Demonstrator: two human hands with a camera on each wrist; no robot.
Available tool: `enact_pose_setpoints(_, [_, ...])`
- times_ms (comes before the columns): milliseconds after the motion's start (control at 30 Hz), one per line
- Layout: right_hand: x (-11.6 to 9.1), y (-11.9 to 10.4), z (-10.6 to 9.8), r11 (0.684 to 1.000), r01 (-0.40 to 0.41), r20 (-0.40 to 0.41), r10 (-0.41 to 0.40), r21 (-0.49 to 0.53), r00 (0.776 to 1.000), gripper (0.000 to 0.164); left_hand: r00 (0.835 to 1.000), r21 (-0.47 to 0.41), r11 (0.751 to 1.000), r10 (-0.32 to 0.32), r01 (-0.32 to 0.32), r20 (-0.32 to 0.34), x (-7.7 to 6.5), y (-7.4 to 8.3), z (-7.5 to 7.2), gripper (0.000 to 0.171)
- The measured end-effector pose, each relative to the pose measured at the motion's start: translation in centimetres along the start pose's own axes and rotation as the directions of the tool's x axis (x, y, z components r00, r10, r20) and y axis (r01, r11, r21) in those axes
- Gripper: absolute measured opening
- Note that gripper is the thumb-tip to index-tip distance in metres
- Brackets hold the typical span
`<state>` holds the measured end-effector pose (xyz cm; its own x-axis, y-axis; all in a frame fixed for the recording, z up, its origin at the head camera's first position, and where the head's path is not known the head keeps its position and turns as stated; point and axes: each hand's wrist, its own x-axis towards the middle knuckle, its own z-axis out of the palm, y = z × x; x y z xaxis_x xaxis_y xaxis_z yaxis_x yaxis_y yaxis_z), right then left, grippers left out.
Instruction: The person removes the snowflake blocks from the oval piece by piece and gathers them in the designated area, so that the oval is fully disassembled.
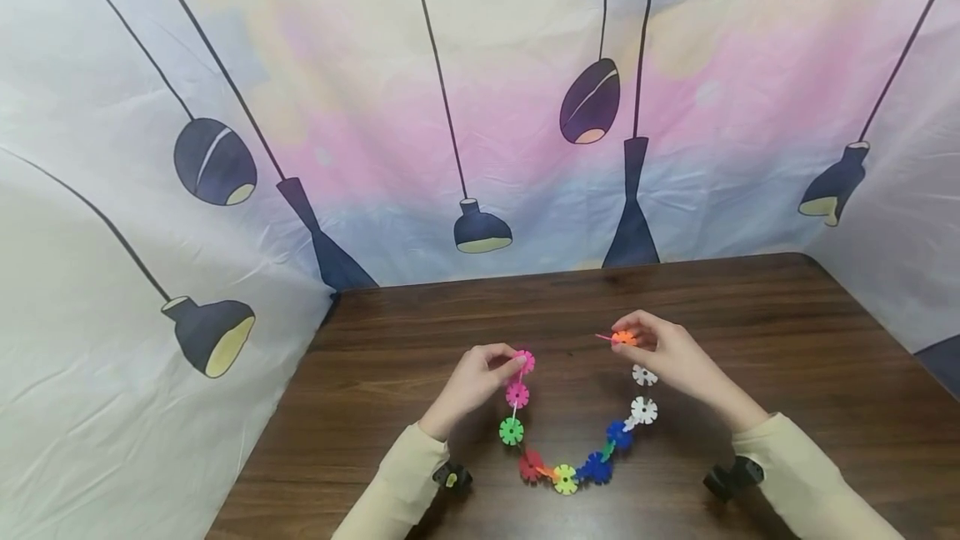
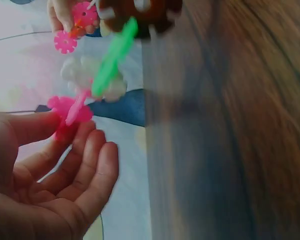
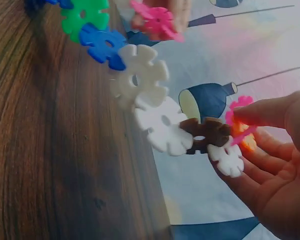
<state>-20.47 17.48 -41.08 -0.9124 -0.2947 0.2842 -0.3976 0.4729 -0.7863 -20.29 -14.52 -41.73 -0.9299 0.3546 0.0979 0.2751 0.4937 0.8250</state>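
Observation:
A chain of slotted plastic snowflake discs hangs in a U between both hands in the head view. The left hand (image 1: 474, 379) pinches a pink disc (image 1: 527, 361) at one end between thumb and forefinger. Below it follow another pink disc (image 1: 517, 395), a green disc (image 1: 512, 432), a red disc (image 1: 531, 466) and a yellow disc (image 1: 566, 480). Blue discs (image 1: 597, 468) and white discs (image 1: 643, 410) rise toward the right hand (image 1: 675, 359), which pinches an orange disc (image 1: 623, 338). In the right wrist view, pink pieces (image 3: 242, 102) and a brown disc (image 3: 202, 136) show there.
The chain is above a dark wooden table (image 1: 420, 315). Behind the table hangs a cloth (image 1: 525, 148) printed with lamps. A black wrist camera (image 1: 452, 476) is on the left wrist, another camera (image 1: 733, 477) on the right.

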Motion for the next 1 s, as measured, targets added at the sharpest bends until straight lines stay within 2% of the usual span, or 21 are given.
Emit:
enact_pose_setpoints(133, [0.3, 0.3, -0.1, 0.997, -0.024, 0.045, 0.021, 0.069, 0.999, 0.032, 0.998, 0.023, 0.999, -0.041, 0.040, 0.047, 0.4, -0.9, 0.0, 0.017])
enact_pose_setpoints(433, [0.7, 0.6, 0.4, 0.996, -0.047, 0.082, 0.041, 0.076, 0.996, 0.034, 0.983, 0.104, 0.988, -0.125, 0.112, 0.131, 0.7, -2.5, 0.4, 0.017])
enact_pose_setpoints(633, [0.5, 0.4, 0.6, 0.995, -0.041, 0.115, 0.030, 0.094, 0.993, 0.031, 0.976, 0.169, 0.981, -0.128, 0.098, 0.176, 0.3, -2.7, 0.7, 0.014])
enact_pose_setpoints(1000, [0.4, 0.4, 1.1, 0.996, -0.025, 0.129, 0.014, 0.083, 0.992, 0.030, 0.976, 0.230, 0.970, -0.119, 0.075, 0.184, 0.5, -2.2, 0.8, 0.015])
